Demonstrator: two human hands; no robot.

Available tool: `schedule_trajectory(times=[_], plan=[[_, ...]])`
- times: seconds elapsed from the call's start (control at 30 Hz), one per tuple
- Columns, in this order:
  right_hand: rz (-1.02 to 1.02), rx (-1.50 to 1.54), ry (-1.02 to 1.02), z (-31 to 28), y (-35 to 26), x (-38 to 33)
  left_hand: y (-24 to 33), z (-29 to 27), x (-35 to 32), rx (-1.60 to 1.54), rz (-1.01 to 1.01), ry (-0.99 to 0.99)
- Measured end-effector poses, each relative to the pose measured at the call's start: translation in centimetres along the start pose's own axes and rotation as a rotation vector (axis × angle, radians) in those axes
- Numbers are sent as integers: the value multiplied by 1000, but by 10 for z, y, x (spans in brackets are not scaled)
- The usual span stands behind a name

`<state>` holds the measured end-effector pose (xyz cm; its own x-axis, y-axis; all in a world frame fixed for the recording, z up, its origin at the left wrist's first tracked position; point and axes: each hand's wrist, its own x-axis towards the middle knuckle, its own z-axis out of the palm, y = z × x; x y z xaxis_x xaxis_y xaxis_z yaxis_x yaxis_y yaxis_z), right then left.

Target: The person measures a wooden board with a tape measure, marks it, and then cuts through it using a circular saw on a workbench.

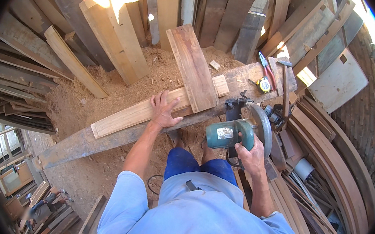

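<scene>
My left hand (164,109) lies on a long pale wooden plank (124,119), its fingers spread. The plank rests lengthwise on a worn, narrow bench board (74,146). Across the plank's right part lies a wider reddish-brown board (191,65), just beyond my left fingertips. My right hand (252,155) is wrapped around the rear handle of a green circular saw (224,134). The saw, with its round grey guard, is at the near side of the bench, right of the crossing board. Its blade edge cannot be made out.
On the bench's right end are red-handled pliers (268,73), a yellow tape measure (263,84) and a hammer (286,88). Sawdust (152,64) covers the ground. Upright boards (215,16) line the far side; stacked timber (328,153) stands right. A blurred person (43,211) appears lower left.
</scene>
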<state>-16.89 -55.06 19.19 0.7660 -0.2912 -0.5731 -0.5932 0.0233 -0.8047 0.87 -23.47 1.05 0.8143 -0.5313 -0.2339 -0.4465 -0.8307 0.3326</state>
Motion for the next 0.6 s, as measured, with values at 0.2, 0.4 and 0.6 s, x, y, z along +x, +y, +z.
schedule_trajectory(times=[0.2,0.4,0.6], plan=[[-21,29,-28,12,-12,9,1,0,1,1,-13,-5],[-33,-44,-108,37,-8,29,-7,5,-2,-39,11,24],[-99,-64,-151,66,-13,45,-8,7,-2,-58,8,39]])
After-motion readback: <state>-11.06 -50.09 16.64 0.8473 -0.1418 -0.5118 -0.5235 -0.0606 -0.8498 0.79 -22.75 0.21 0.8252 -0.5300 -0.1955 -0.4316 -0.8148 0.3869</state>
